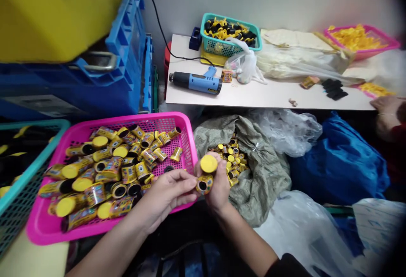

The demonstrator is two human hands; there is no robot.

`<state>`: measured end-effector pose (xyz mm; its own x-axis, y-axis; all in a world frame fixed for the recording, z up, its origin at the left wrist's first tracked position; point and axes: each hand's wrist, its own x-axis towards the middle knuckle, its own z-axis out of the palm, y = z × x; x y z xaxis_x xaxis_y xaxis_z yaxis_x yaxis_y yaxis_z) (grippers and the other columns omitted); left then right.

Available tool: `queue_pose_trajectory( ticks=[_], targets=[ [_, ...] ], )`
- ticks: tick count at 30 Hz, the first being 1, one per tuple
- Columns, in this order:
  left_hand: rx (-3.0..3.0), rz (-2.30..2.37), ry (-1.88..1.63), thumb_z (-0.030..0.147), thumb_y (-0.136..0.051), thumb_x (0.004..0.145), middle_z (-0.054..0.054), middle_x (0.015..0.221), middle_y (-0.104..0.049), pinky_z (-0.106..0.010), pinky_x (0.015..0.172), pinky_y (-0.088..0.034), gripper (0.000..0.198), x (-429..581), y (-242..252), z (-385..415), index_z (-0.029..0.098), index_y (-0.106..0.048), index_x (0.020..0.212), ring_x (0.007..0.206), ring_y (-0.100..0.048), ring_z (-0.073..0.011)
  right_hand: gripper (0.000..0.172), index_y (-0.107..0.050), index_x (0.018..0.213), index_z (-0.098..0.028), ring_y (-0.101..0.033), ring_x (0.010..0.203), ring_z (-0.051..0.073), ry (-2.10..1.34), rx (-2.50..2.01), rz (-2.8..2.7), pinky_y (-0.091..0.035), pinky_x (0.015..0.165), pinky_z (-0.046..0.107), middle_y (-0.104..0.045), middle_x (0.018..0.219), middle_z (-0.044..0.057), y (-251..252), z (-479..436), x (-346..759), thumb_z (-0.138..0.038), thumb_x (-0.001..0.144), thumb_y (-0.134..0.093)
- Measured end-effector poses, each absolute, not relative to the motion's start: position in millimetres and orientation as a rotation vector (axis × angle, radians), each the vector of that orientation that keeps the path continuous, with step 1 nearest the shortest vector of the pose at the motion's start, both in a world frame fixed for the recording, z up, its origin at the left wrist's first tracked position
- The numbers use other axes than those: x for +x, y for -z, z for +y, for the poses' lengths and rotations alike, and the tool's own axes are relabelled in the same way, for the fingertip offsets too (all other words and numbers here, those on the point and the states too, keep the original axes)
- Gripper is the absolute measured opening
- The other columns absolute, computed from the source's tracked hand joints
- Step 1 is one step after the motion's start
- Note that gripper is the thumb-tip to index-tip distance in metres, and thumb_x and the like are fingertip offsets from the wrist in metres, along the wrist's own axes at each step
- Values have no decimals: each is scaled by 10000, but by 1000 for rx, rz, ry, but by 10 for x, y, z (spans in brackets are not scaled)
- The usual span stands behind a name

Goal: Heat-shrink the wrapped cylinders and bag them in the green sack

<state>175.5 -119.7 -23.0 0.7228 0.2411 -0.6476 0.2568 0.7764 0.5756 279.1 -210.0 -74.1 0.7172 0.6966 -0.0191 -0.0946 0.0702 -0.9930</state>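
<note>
In the middle of the head view, my right hand [220, 190] is closed around small printed yellow cylinders. One shows a flat yellow cap [208, 164]; just below it, another cylinder [204, 185] turns a dark round end toward me. My left hand [173, 192] comes in from the left, thumb and forefinger pinched at that lower cylinder's edge. Beneath my left hand, a pink basket [187, 133] holds many similar cylinders [108, 169], some yellow-ended, some dark-ended. Behind my right hand, an open grey-green woven sack [269, 175] has more of them inside.
A white bench [266, 97] carries a blue heat gun [198, 81], a teal basket [233, 50] of black and yellow parts, and a pink basket [361, 53] of yellow pieces. Blue crates [127, 57] stand left. Another person's hand [388, 110] is at right, above a blue bag [345, 163].
</note>
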Motion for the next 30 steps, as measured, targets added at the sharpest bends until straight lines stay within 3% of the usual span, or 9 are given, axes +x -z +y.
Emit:
queue_pose_trajectory(
  ticks=[7, 11, 16, 18, 20, 22, 26, 28, 30],
  targets=[
    [1006, 731, -96, 426, -820, 651, -17, 807, -700, -238, 700, -567, 342, 1838, 191, -1278, 167, -670, 815, 714, -668, -129, 678, -355, 941, -146, -533, 692, 166, -760, -1359, -376, -428, 608, 277, -426, 611, 58, 643, -1995, 2804, -771, 845, -110],
    [1417, 697, -94, 397, -691, 758, -52, 859, -714, -303, 726, -559, 307, 1762, 151, -1166, 183, -676, 978, 776, -681, -185, 673, -369, 937, -145, -443, 566, 146, -632, -1475, -340, -399, 568, 276, -367, 569, 40, 654, -2019, 2916, -753, 845, -95],
    [2350, 829, -183, 339, -503, 901, -78, 1129, -689, -438, 954, -466, 274, 1556, 206, -626, 204, -696, 1042, 1050, -617, -259, 693, -286, 1154, -136, -454, 678, 109, -34, -1788, -262, -397, 634, 236, -471, 867, 73, 839, -2487, 3691, -708, 858, -30],
    [2524, 799, -67, 292, -484, 917, -81, 1125, -688, -444, 961, -457, 278, 1526, 270, -463, 195, -687, 1079, 1068, -594, -265, 755, -392, 1111, -106, -459, 786, 122, 116, -1984, -330, -418, 774, 269, -501, 968, 108, 933, -2729, 4071, -781, 813, -228],
    [2646, 619, 91, 220, -535, 884, -76, 1148, -673, -435, 971, -449, 301, 1559, 340, -411, 208, -662, 1157, 1093, -564, -265, 758, -530, 980, -84, -449, 778, 145, 84, -2166, -509, -411, 847, 331, -542, 875, 115, 979, -2864, 4323, -791, 720, -450],
    [2748, 430, 214, 170, -616, 817, -80, 1188, -643, -455, 1010, -416, 373, 1636, 396, -450, 223, -653, 1184, 1153, -518, -287, 708, -599, 926, -82, -483, 854, 187, 36, -2255, -743, -396, 918, 385, -578, 908, 144, 947, -2823, 4352, -754, 739, -480],
    [2830, 336, 263, 205, -688, 749, -121, 1167, -613, -512, 1009, -397, 280, 1735, 430, -571, 178, -696, 1027, 1161, -502, -336, 548, -595, 1137, -106, -492, 1099, 150, -50, -2183, -1317, -394, 1012, 322, -552, 1161, 134, 682, -2243, 3826, -512, 973, -265],
    [2759, 373, 175, 196, -651, 752, -118, 1081, -624, -485, 975, -429, 209, 1687, 410, -576, 158, -677, 955, 1098, -539, -313, 338, -630, 1074, -148, -503, 1107, 92, -243, -2071, -1761, -390, 1039, 237, -575, 1121, 78, 539, -1839, 3509, -384, 955, -419],
    [2555, 519, 58, 211, -605, 759, -86, 975, -633, -427, 885, -491, 202, 1574, 371, -549, 161, -635, 952, 959, -601, -262, 194, -645, 1022, -156, -525, 1073, 93, -388, -2034, -2055, -366, 1090, 279, -597, 1020, 45, 450, -1486, 3303, -245, 912, -514]
  ],
)
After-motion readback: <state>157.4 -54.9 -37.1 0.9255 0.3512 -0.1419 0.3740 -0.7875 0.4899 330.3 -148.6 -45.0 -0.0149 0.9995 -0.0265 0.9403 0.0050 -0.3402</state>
